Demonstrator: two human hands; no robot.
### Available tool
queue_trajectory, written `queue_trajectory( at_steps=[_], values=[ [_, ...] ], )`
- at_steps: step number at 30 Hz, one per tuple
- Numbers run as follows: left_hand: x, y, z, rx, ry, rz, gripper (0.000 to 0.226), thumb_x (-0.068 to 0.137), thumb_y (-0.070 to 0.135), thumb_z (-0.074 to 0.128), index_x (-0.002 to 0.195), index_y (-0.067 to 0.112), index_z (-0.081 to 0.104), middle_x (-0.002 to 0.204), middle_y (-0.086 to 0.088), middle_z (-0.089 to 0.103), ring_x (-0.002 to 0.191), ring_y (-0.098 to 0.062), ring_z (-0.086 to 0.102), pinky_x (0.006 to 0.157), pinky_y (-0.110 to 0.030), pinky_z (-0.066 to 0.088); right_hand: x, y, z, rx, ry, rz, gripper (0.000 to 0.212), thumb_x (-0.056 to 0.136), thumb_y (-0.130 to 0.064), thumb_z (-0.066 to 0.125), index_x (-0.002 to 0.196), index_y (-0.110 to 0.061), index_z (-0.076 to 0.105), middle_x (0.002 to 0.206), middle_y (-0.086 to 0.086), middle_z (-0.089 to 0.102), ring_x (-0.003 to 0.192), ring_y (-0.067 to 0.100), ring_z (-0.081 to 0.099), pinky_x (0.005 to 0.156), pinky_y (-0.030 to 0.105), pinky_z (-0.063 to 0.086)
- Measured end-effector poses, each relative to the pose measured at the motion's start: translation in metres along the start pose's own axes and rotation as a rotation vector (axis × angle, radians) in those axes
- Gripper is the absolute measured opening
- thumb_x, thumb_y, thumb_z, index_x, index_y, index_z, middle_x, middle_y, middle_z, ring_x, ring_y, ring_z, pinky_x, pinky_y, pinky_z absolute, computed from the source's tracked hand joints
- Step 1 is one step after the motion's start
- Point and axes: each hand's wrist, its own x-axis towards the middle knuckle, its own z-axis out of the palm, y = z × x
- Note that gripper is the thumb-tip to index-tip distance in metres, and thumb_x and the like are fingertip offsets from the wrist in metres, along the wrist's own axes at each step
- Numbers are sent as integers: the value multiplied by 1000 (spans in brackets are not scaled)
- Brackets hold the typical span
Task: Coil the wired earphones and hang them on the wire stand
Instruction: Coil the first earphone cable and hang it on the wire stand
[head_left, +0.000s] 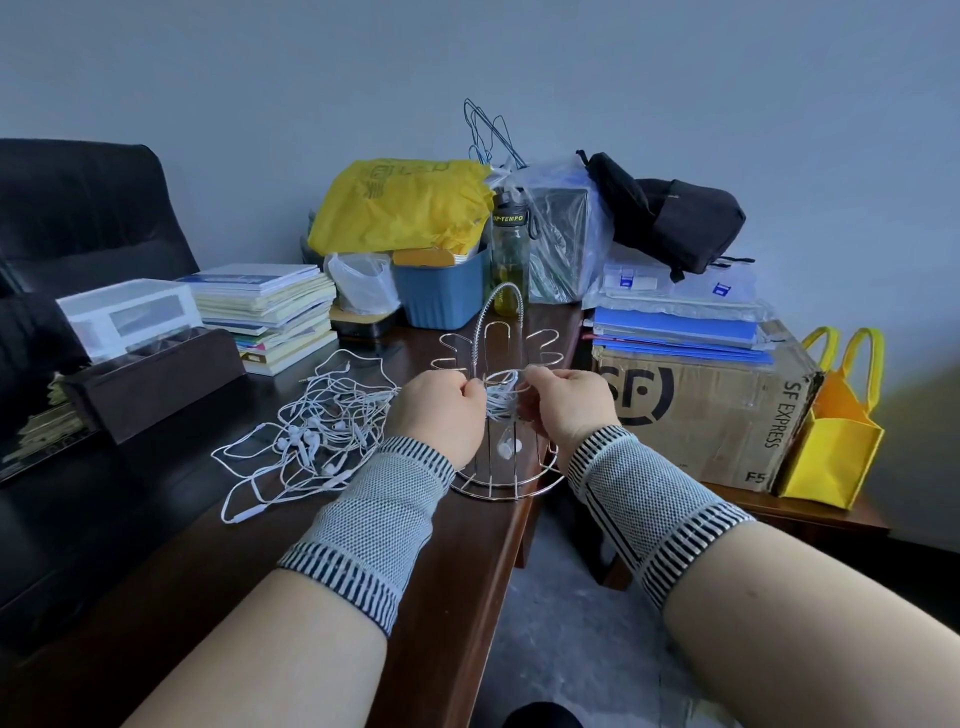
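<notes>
A silver wire stand (501, 483) with looped hooks stands near the right edge of the dark desk. In front of its hooks, both hands hold a small white coil of earphone wire (502, 396). My left hand (441, 410) pinches the coil's left side. The coil's right side is gripped by my right hand (563, 402). Two white earbuds (508, 446) dangle below the coil inside the stand. To the left, a tangled pile of several white wired earphones (317, 426) lies on the desk.
Stacked books (270, 312), a blue tub (447, 291), a yellow bag (400, 202) and a bottle (510, 249) crowd the desk's back. A dark box (150, 379) sits left. A cardboard carton (706, 410) and yellow tote (836, 447) stand right, across a floor gap.
</notes>
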Motion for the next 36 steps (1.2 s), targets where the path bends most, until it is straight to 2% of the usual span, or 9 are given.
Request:
queue_trajectory(
  at_steps=[5,9,12,16,20,23,26,30,36],
  values=[
    [-1,-5,6,-133,-77,-33,41,91,24,45,63,-2,60,71,-15,67,69,-31,61,61,-37,48,4,-5,2,-76,7,-2,29,75,-28,64,60,-3,67,72,20,71,69,36,69,71,48,57],
    [-10,-9,6,-241,-87,13,40,87,22,49,55,-2,57,69,-21,64,58,-29,51,62,-43,48,5,-4,0,-54,-9,-18,25,77,-25,68,57,-9,64,66,15,71,65,31,70,65,42,56],
    [-21,-13,5,-283,-153,43,46,88,15,52,42,9,54,77,4,61,72,-27,59,71,-37,46,2,3,-4,51,-48,-63,16,78,-11,68,64,-12,61,66,8,70,61,18,67,64,32,53],
    [-23,-17,7,-304,-199,123,43,88,11,53,46,16,55,122,17,60,87,-18,63,70,-25,43,-6,15,-12,-90,-95,-345,25,80,3,64,71,-20,61,78,2,66,70,12,63,74,28,54],
    [-23,-19,9,-226,-230,223,41,93,19,53,52,25,50,134,13,54,100,-19,60,83,-26,43,-19,27,-10,-297,-210,-649,39,77,12,61,84,-26,68,99,-3,51,88,-6,52,81,9,45],
    [-24,-20,8,-174,-244,264,41,95,23,52,55,25,46,141,11,50,112,-18,57,89,-24,40,-18,30,-9,-369,-267,-683,37,78,9,63,93,-23,73,101,-13,41,96,-2,48,84,15,45],
    [-24,-22,5,-125,-262,296,40,97,23,50,57,22,44,132,9,56,98,-18,58,81,-26,41,-17,30,-9,-413,-239,-714,23,78,0,72,90,-20,74,100,-18,39,94,-1,48,84,20,48],
    [-21,-26,-13,-108,-232,217,32,97,27,51,65,24,58,76,6,64,61,-12,48,56,-28,34,-19,27,-7,-315,-201,-641,11,80,-9,74,79,-19,70,95,-12,49,87,-6,51,80,5,41],
    [-7,-29,-34,-265,-225,136,22,94,31,54,81,24,69,77,8,73,72,-17,70,70,-39,58,-16,21,-8,-16,-201,-382,15,88,-13,67,73,-18,66,69,-9,62,53,-3,52,58,15,42]
  ],
)
